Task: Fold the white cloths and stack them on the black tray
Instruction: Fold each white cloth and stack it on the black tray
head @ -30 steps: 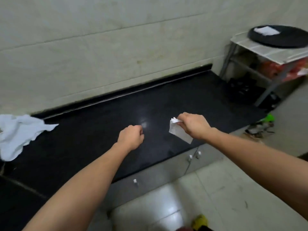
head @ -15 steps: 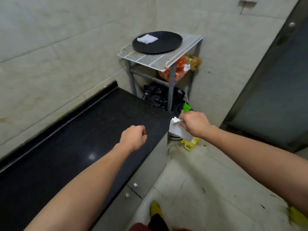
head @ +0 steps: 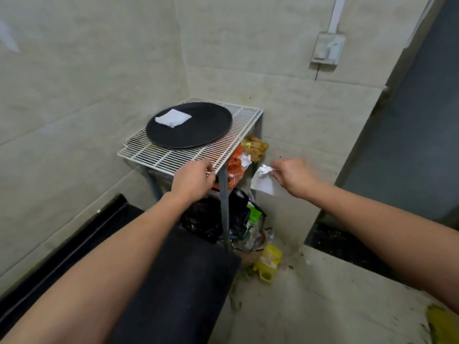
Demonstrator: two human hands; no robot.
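Note:
A round black tray lies on a white wire rack in the corner. One folded white cloth rests on the tray's left part. My right hand pinches a small folded white cloth in the air, to the right of the rack and below its top. My left hand is curled in a loose fist with nothing in it, just in front of the rack's near edge.
The black counter ends below my arms. Under the rack sit orange and black bags and other clutter. A yellow bottle lies on the floor. A dark door stands at the right.
I have turned right and moved closer to the rack. The pile of unfolded cloths has left the view. Both hands rose toward the tray, the right one still carrying the cloth.

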